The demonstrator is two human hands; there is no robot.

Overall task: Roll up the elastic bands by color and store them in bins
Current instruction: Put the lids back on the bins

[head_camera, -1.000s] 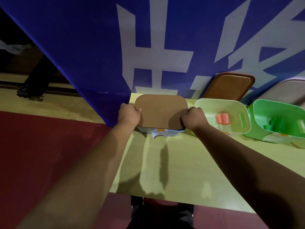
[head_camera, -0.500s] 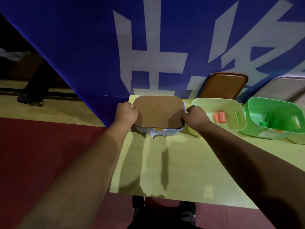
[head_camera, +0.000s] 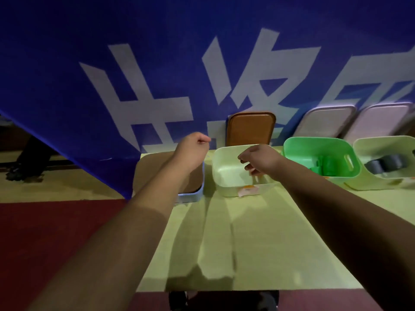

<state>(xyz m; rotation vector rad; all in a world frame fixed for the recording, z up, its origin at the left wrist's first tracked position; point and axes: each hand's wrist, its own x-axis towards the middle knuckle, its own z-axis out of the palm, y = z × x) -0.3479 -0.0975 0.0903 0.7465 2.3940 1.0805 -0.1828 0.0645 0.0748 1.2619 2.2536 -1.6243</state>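
Observation:
A bin closed with a brown lid stands at the table's back left. My left hand hovers above its right side, fingers curled into a fist with nothing in it. My right hand hangs over the pale yellow-green bin beside it, fingers loosely bent and empty, hiding part of that bin's inside. Further right, a green bin holds green rolled bands. Grey rolled bands lie in another pale bin.
A brown lid and two greyish lids lean against the blue banner behind the bins. The yellow-green table ends close to me and at the left, with red floor beyond.
Both hands have let go of the brown lid, which now lies on the left bin. They rose and shifted right, the right hand over the pale bin. The view also swung right.

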